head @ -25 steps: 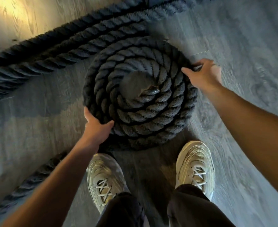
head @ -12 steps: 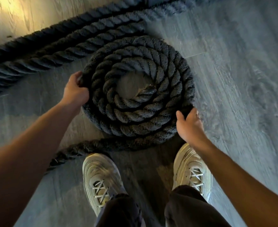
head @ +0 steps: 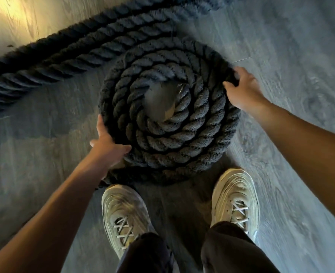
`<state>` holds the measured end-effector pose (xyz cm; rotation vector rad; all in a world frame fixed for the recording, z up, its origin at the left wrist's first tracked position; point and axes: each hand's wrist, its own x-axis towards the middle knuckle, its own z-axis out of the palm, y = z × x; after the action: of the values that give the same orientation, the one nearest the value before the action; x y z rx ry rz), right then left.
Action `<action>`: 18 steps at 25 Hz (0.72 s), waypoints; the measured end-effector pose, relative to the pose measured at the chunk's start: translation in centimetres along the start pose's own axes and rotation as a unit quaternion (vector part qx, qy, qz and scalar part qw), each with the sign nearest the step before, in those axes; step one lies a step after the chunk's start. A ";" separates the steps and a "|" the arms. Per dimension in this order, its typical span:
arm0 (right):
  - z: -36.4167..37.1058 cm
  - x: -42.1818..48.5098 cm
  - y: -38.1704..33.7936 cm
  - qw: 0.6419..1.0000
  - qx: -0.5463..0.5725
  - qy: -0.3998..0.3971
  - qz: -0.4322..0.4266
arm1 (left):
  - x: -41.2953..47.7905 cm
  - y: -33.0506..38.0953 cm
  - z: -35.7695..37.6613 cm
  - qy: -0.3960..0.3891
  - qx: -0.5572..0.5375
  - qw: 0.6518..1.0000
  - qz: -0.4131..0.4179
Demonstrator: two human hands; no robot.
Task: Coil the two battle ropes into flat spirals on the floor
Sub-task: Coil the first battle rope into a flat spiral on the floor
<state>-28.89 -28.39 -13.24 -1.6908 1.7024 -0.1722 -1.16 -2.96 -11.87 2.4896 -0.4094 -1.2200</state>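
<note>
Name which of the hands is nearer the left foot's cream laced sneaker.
Left: left hand rests on the dark rope coil just beyond the cream sneaker; right hand grips its far side.

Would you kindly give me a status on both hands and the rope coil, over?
Left hand flat on coil, near-left rim. Right hand gripping far-right outer turn. Coil flat, several turns. Straight rope lengths lie beyond.

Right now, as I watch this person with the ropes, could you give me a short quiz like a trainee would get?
1. True or false: the rope spiral lies flat on the floor.
2. Which hand touches the spiral's far-right edge? A) left hand B) right hand
3. Fill in: uncoiled rope runs past the spiral's far-____ side.
Key: 1 true; 2 B; 3 left.
</note>
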 end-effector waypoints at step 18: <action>1.5 -7.8 2.6 0.987 0.132 -0.009 0.095 | 2.3 2.6 -3.1 0.029 -0.164 0.984 0.063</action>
<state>-31.08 -20.39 -12.73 -1.3271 1.7327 -0.2796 2.35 -5.65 -10.62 2.1794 -0.3162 -1.0664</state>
